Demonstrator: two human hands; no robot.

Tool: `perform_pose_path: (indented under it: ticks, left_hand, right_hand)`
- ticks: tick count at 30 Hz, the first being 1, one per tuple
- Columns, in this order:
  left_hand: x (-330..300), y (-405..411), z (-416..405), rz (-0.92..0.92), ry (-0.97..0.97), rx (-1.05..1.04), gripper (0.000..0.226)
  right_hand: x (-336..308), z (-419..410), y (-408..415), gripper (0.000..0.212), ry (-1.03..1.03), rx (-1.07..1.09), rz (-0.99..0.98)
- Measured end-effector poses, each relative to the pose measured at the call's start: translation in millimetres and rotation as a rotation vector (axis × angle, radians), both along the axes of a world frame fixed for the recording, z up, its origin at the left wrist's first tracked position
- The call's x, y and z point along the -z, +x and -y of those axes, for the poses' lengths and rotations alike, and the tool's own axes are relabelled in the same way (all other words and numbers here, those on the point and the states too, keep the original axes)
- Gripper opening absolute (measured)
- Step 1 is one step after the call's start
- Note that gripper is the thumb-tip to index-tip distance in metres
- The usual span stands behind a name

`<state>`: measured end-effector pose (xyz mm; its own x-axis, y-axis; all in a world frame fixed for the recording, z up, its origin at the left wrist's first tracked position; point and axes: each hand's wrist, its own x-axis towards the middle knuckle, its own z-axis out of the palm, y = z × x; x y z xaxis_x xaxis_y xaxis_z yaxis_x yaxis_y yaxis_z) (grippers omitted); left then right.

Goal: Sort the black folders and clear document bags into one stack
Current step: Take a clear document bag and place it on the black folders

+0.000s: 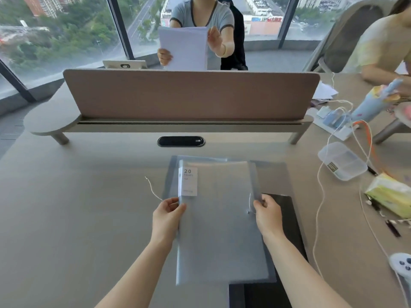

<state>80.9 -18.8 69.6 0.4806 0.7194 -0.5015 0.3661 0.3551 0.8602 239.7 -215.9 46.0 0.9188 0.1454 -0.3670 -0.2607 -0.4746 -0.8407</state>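
Observation:
I hold a translucent grey pocket folder (pixel 219 203) with a white "20 pockets" label by its two long edges, just above the desk. My left hand (pixel 167 215) grips its left edge and my right hand (pixel 268 215) grips its right edge near a string clasp. Beneath it lies a clear document bag (pixel 272 174), its edges showing at the far and right sides. A black folder (pixel 289 218) pokes out under my right hand. Another black folder (pixel 258 295) lies at the near edge.
A brown divider screen (pixel 189 94) on a raised shelf crosses the desk beyond the stack. To the right lie a clear plastic box (pixel 343 162), a tissue pack (pixel 391 195), cables and a white controller (pixel 402 266). A person opposite holds white paper (pixel 183 47).

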Motion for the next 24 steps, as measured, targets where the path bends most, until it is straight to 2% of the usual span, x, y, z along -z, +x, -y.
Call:
perform_pose_path:
  ticks: [6, 12, 21, 24]
  left_hand:
    - [14, 25, 71, -0.007, -0.041, 0.127, 0.024]
    - [30, 41, 110, -0.058, -0.048, 0.192, 0.029]
    - [40, 45, 134, -0.214, 0.092, 0.223, 0.03]
    - [41, 46, 137, -0.308, 0.154, 0.246, 0.033]
  right_hand:
    - [25, 83, 23, 0.021, -0.053, 0.077, -0.046]
    - [30, 124, 27, 0.018, -0.139, 0.106, -0.066]
    - [49, 147, 34, 0.009, -0.281, -0.052, -0.13]
    - [59, 150, 36, 0.037, -0.39, -0.083, -0.09]
